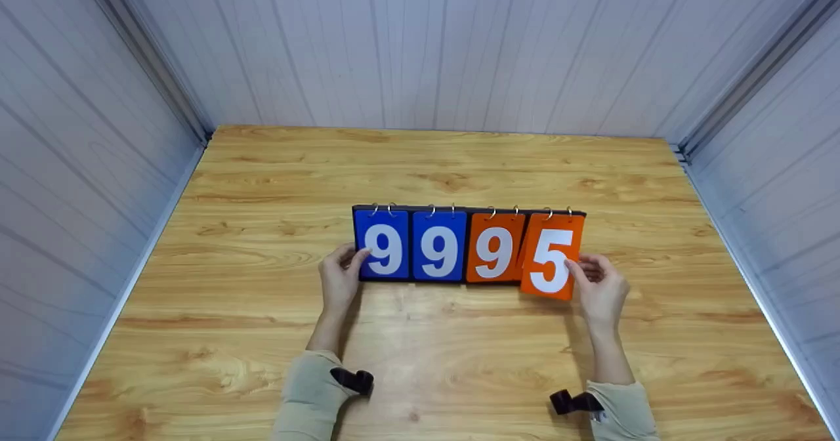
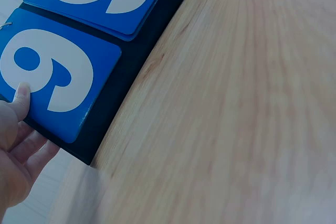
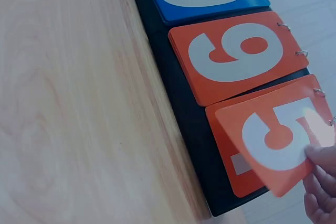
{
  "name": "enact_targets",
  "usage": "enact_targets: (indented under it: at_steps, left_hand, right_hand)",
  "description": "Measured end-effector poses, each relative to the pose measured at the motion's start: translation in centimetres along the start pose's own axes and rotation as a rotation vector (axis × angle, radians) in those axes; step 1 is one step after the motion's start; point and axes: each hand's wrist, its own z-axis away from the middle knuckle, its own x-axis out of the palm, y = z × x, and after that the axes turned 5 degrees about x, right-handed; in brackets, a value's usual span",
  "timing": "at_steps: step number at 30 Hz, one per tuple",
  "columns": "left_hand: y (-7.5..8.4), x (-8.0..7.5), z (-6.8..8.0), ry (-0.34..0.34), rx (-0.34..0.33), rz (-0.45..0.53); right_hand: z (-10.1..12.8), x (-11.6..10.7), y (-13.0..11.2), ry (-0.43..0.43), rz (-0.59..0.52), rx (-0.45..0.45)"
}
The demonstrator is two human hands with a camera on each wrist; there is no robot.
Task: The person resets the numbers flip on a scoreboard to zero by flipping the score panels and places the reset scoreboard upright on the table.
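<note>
A flip scoreboard with a black backing [image 2: 137, 56] shows 9, 9, 9 and 5 in the head view. Its two left cards are blue, the two right ones orange, all hung on metal rings. My left hand [image 1: 340, 275] grips the left edge, thumb on the first blue card [image 1: 384, 244] and fingers behind the board. Between thumb and fingers, my right hand [image 1: 600, 290] pinches the orange 5 card [image 3: 273, 140] by its outer side. That card is lifted and skewed off the board. Beneath it, another orange card [image 3: 223, 145] shows part of a white figure.
Under the board lies a wood-grain table [image 1: 420, 356]. Pale panelled walls [image 1: 420, 47] enclose its back and both sides. A black strap mount [image 1: 354, 380] sits on the left sleeve, and a similar black mount [image 1: 574, 402] on the right one.
</note>
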Motion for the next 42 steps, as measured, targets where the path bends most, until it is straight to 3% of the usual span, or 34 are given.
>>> enact_targets:
  at_steps: [7,12,15,19,24,32,40,42]
  left_hand:
    - [0.1,0.0,0.0,0.003,-0.002,0.009]
    - [0.1,0.1,0.0,0.006,-0.01,-0.006]
    - [0.0,0.1,0.0,0.007,-0.006,-0.004]
    - [-0.1,0.0,0.0,0.005,0.002,0.003]
    - [-0.3,0.0,0.0,0.003,0.006,-0.005]
    - [0.0,0.0,0.0,0.002,-0.003,-0.025]
    - [3.2,-0.4,0.3,0.001,0.015,-0.006]
    - [2.8,-0.4,0.2,0.002,0.005,0.011]
  right_hand:
    - [0.2,-1.1,0.1,-0.087,-0.349,0.039]
    - [-1.1,-1.8,4.0,-0.235,-0.712,0.034]
    - [-1.3,-2.2,4.1,-0.281,-0.834,0.023]
    - [-0.4,-2.8,0.7,-0.265,-0.809,0.02]
    - [-0.5,-3.0,-0.4,-0.28,-0.895,0.025]
    - [-2.3,-2.9,-0.9,-0.234,-0.769,-0.172]
    - [-4.7,-2.5,-4.0,-0.187,-0.792,-0.284]
    - [-5.2,-2.4,-5.0,-0.176,-0.764,-0.322]
